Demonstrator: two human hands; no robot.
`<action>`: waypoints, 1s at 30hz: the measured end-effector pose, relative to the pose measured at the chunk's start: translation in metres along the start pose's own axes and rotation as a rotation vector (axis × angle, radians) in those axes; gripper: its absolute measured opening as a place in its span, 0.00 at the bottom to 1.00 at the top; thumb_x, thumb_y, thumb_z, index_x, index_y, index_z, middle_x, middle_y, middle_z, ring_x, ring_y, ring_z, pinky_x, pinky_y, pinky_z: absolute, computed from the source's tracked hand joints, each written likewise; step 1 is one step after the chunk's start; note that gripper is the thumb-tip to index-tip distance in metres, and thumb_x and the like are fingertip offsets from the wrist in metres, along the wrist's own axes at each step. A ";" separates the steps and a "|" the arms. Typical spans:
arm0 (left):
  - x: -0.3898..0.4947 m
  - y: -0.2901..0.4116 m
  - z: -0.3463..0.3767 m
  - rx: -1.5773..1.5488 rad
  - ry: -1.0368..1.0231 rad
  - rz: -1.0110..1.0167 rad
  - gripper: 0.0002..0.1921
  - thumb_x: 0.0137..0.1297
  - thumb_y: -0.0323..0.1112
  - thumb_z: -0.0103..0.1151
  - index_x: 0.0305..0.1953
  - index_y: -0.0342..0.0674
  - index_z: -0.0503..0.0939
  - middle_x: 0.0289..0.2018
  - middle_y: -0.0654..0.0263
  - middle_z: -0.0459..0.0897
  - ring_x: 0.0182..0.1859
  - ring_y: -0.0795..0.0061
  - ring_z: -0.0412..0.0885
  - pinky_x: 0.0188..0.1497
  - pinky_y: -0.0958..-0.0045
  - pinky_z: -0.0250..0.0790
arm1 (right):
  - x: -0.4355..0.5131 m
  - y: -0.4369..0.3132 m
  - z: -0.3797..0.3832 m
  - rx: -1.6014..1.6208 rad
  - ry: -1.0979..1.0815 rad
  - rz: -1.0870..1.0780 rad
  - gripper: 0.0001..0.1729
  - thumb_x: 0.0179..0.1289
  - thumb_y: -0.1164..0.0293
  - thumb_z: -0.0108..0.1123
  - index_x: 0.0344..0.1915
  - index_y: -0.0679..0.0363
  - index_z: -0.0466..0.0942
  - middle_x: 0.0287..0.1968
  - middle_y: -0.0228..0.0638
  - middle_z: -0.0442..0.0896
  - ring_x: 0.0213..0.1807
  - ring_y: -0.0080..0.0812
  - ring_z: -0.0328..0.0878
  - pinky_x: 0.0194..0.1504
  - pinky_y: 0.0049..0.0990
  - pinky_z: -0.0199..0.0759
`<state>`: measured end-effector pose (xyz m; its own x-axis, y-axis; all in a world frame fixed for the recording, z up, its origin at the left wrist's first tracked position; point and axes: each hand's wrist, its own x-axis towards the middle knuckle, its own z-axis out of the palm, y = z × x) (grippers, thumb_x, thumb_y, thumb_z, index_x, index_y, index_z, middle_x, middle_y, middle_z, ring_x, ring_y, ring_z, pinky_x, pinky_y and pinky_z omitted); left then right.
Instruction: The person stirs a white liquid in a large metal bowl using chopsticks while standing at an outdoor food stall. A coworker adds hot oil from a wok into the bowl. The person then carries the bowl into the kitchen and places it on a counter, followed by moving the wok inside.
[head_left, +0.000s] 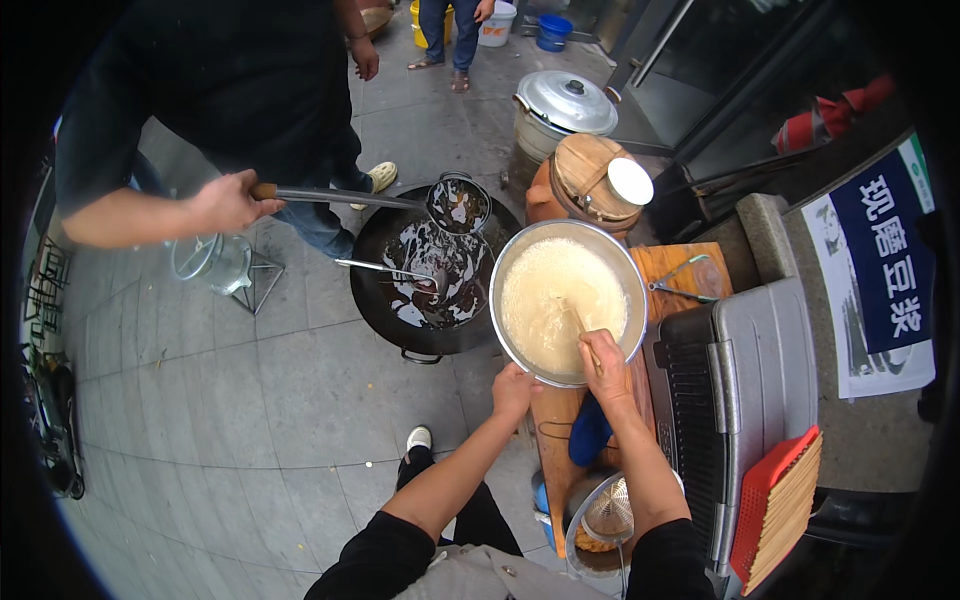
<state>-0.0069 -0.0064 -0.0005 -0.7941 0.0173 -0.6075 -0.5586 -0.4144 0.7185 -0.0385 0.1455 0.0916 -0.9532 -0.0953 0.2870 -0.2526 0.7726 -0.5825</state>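
Note:
A wide metal basin (643, 300) of pale, frothy batter (547, 277) sits in front of me over the wooden bench. My left hand (515, 390) grips the basin's near rim at its left side. In my right hand (606, 364) is a thin wooden stick (577, 319), its lower end sunk in the batter, so what is on that end is hidden. Just left of the basin is a large black wok (375, 315) of dark oil. Another person's hand (229, 202) holds a ladle (457, 204) over it, and a second metal-handled utensil (382, 266) rests in the oil.
Tongs (679, 281) lie on the wooden bench (555, 420) beyond the basin. A wire skimmer (609, 510) rests over a pot at the near end. To the right stand a grey insulated box (765, 360) and a red basket (772, 502). A lidded clay jar (544, 191) stands behind.

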 end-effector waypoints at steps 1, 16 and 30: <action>0.002 -0.001 -0.004 0.025 -0.001 -0.011 0.04 0.59 0.23 0.52 0.35 0.32 0.76 0.29 0.64 0.81 0.27 0.79 0.79 0.29 0.80 0.72 | 0.004 0.008 -0.006 -0.045 0.054 0.059 0.04 0.58 0.76 0.56 0.34 0.62 0.75 0.33 0.46 0.76 0.34 0.51 0.75 0.36 0.40 0.69; -0.011 0.009 -0.002 -0.007 0.039 -0.067 0.05 0.60 0.22 0.49 0.35 0.32 0.76 0.29 0.63 0.81 0.28 0.78 0.79 0.31 0.80 0.74 | -0.037 0.006 -0.037 -0.076 0.010 0.110 0.04 0.57 0.77 0.58 0.34 0.62 0.75 0.32 0.45 0.76 0.35 0.50 0.76 0.37 0.39 0.70; -0.022 0.022 -0.012 -0.079 0.058 -0.109 0.06 0.65 0.27 0.48 0.41 0.39 0.75 0.32 0.68 0.81 0.30 0.83 0.79 0.31 0.83 0.66 | -0.056 -0.021 -0.034 -0.001 -0.071 0.036 0.05 0.56 0.77 0.60 0.34 0.62 0.76 0.32 0.45 0.76 0.36 0.48 0.77 0.38 0.36 0.71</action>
<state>0.0012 -0.0268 0.0247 -0.7135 0.0146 -0.7005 -0.6185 -0.4828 0.6199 0.0257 0.1558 0.1142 -0.9711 -0.1115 0.2111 -0.2177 0.7770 -0.5907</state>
